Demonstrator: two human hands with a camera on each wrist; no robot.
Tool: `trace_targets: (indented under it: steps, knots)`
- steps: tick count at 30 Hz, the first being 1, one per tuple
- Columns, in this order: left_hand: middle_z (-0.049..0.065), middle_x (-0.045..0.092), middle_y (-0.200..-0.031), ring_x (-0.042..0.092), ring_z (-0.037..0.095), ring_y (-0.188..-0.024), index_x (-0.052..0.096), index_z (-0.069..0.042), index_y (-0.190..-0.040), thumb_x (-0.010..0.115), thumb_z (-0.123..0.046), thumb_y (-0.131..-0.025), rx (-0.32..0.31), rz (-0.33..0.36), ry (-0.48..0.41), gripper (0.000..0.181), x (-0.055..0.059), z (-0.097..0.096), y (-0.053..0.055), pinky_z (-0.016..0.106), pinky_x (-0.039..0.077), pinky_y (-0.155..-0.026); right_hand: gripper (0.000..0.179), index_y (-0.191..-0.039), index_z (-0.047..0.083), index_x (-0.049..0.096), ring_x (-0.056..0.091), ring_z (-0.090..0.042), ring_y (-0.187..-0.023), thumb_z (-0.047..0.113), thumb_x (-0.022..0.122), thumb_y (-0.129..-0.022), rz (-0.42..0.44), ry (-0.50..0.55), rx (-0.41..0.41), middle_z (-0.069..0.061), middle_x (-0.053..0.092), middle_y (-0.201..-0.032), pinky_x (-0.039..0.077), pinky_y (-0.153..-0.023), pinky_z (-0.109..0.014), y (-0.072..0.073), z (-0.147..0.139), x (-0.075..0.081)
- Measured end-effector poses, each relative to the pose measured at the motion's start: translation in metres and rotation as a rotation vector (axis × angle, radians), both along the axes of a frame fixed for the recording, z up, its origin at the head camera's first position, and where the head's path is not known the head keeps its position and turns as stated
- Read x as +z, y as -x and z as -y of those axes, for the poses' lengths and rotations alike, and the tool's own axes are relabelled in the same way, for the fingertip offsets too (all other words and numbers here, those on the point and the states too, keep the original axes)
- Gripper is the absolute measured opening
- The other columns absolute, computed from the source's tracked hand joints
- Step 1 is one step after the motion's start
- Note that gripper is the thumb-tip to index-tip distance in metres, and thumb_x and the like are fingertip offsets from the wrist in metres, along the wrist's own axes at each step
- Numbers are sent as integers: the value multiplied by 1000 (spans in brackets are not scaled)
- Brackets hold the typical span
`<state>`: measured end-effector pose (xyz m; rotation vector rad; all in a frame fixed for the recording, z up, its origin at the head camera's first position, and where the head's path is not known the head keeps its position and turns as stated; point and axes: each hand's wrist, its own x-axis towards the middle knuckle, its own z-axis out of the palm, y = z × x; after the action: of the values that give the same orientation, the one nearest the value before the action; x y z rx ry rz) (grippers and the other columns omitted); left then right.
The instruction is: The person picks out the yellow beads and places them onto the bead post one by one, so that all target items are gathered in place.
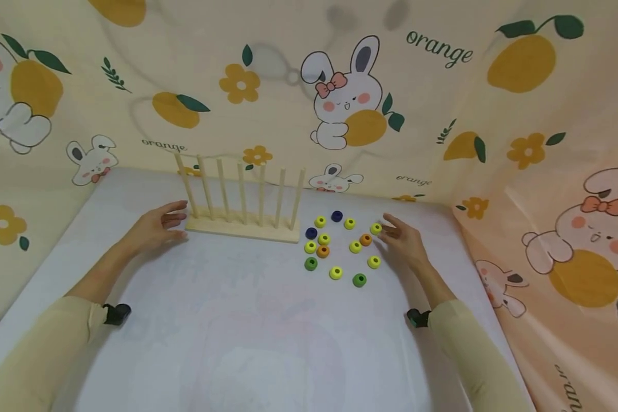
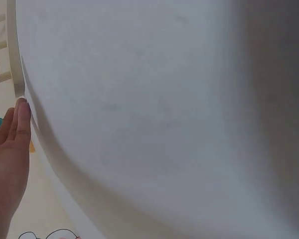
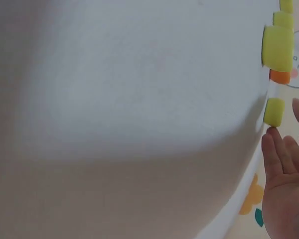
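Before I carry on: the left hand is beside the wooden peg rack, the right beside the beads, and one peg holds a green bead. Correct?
Not the last part: the head view shows every peg bare, with both green beads lying on the table. The rest stands.

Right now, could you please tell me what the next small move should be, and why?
The right hand should probably pinch the nearest yellow bead: its fingers are already right by that bead, it holds nothing, and the pegs on the rack are all bare.
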<state>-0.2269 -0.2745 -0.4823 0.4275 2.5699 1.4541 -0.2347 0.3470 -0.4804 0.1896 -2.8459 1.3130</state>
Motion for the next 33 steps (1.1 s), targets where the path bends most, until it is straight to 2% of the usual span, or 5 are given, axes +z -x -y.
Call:
trace_targets:
  steps: [4,14,20,28,33]
  knots:
    - [35,44,-143,49,47,-126,34,9,-148,76,1,-85,0,20,-16,76,0,-4,4,19,50,-95,66,-151,10,41,58,-37,-123,17,71,-93,44,-29,-28,-16,51,-146,42,-108,-53,5,0,-1]
    - [32,51,-138,52,46,-125,34,5,-151,76,-15,-89,18,72,86,77,-2,-3,16,54,42,-106,52,-142,8,54,58,-32,-121,16,71,-93,66,-32,-84,-13,60,-136,49,-102,-44,14,5,-6]
    - [33,56,-130,57,45,-118,37,5,-149,76,-11,-88,33,47,137,75,-4,-5,22,54,46,-101,46,-134,16,64,60,-28,-117,23,75,-90,79,-54,-143,-9,64,-132,51,-100,-43,19,7,-11]
    - [32,57,-129,58,42,-112,40,7,-146,78,-10,-86,25,24,161,73,-6,-5,28,34,49,-92,40,-128,15,69,62,-26,-115,21,77,-89,85,-38,-179,-9,67,-127,51,-98,-42,21,10,-10]
    - [31,56,-132,57,41,-116,39,5,-148,77,-8,-86,26,45,166,74,-5,-5,29,42,47,-96,38,-127,15,69,62,-26,-115,22,76,-90,97,-47,-179,-9,67,-127,52,-97,-42,21,10,-5]
